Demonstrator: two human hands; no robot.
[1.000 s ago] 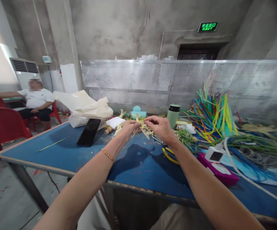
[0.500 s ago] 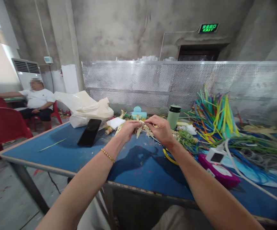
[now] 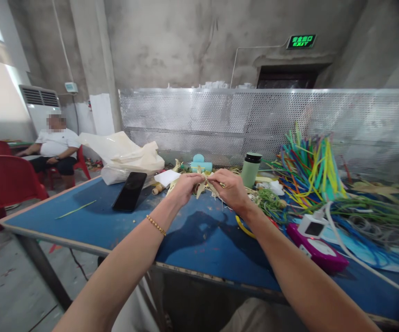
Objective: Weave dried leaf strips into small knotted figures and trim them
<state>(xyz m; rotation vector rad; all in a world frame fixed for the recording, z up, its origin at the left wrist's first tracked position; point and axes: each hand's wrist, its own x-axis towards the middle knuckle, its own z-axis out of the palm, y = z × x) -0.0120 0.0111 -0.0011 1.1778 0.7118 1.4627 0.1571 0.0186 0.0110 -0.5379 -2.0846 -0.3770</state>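
hands closer, strips between, sitter's arm lowered

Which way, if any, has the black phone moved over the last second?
No: the black phone has not moved. It lies at the same spot, judged against the left edge of the blue table.

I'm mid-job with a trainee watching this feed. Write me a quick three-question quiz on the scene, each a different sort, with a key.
1. True or false: the black phone lies left of the green bottle in the picture.
2. The left hand and right hand work at: a) the phone; b) a pale strip; c) the bottle.
3. Which wrist wears the beaded bracelet?

Key: 1. True. 2. b. 3. The left.
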